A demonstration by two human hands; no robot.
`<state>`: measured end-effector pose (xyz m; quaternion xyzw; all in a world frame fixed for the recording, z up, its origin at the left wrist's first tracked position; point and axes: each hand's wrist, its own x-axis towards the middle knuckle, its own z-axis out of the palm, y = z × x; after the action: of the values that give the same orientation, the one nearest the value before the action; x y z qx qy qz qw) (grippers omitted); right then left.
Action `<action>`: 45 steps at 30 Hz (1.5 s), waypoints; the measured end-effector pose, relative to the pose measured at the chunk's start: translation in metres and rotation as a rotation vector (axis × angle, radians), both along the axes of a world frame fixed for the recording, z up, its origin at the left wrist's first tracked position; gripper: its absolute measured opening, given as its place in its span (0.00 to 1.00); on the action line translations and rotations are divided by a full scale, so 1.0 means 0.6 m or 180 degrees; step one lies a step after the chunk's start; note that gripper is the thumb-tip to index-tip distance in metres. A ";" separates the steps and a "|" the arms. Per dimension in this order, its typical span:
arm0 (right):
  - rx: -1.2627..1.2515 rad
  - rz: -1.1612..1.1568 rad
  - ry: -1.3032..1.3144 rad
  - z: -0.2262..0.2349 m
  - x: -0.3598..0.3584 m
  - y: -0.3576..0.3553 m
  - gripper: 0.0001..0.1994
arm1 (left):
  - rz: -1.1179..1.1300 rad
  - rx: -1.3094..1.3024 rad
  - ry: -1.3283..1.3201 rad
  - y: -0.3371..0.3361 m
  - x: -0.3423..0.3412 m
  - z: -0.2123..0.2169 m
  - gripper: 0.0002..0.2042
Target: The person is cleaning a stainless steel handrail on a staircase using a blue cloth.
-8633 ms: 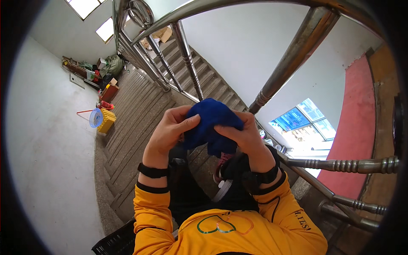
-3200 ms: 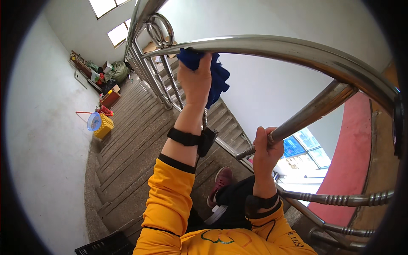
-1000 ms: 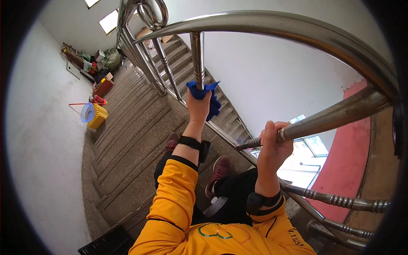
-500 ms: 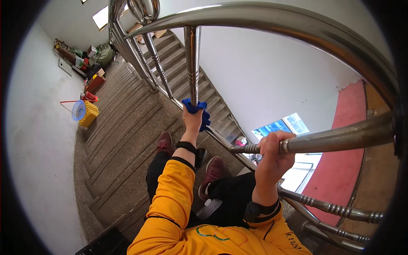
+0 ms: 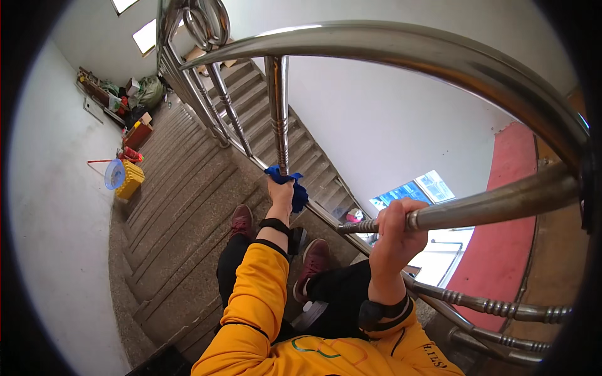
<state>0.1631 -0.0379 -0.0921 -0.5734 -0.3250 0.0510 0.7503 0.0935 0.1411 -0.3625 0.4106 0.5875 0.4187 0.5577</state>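
My left hand (image 5: 280, 194) is closed on a blue cloth (image 5: 299, 195), wrapping it around the lower end of an upright metal baluster (image 5: 277, 100). Part of the cloth hangs loose on the hand's right side. To the right, my right hand (image 5: 395, 241) grips another baluster (image 5: 495, 202), its fingers curled around the ringed narrow section. That baluster's thick end reaches toward the right edge of the view. Above both hands curves a shiny metal handrail (image 5: 389, 42).
Stone steps (image 5: 182, 194) descend on the left, beside a white wall. A yellow basket (image 5: 130, 180), a blue transparent basin (image 5: 115, 174) and piled clutter (image 5: 141, 94) stand along that wall. Past the railing, another flight (image 5: 251, 94) runs lower. My maroon shoes (image 5: 315, 257) are on the steps.
The view has tilted a little, so the railing and steps sit lower in the picture. Both hands keep their holds, the left with the cloth at the baluster's lower end.
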 end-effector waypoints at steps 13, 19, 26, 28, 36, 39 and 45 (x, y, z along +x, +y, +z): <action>-0.0082 0.0232 0.0018 -0.001 0.015 0.001 0.07 | 0.0077 -0.0896 -0.0913 -0.086 -0.059 0.076 0.18; -0.0031 0.0220 0.0090 -0.007 0.015 0.002 0.07 | -0.0465 0.0385 0.0284 -0.097 -0.036 0.058 0.19; 0.0088 0.0115 0.0104 -0.004 0.003 0.003 0.07 | -0.1602 0.1763 0.1490 -0.124 -0.015 0.035 0.24; -0.0017 -0.0005 -0.0015 -0.005 0.005 0.001 0.07 | -0.1786 0.1475 0.1298 -0.150 -0.008 0.068 0.21; -0.0108 0.0146 0.0190 -0.004 0.008 -0.005 0.08 | -0.2792 -0.0982 -0.0531 -0.166 -0.058 0.244 0.20; 0.0028 0.0271 0.0215 -0.002 0.010 -0.001 0.08 | -0.2066 -0.1422 -0.2049 -0.153 -0.095 0.266 0.22; -0.0024 0.0264 0.0071 -0.003 0.014 0.000 0.07 | -0.1700 -0.0964 -0.3885 -0.157 -0.112 0.367 0.26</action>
<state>0.1717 -0.0377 -0.0937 -0.5616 -0.3399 0.0898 0.7490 0.0261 0.0468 -0.1421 0.1494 0.0985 0.3365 0.9245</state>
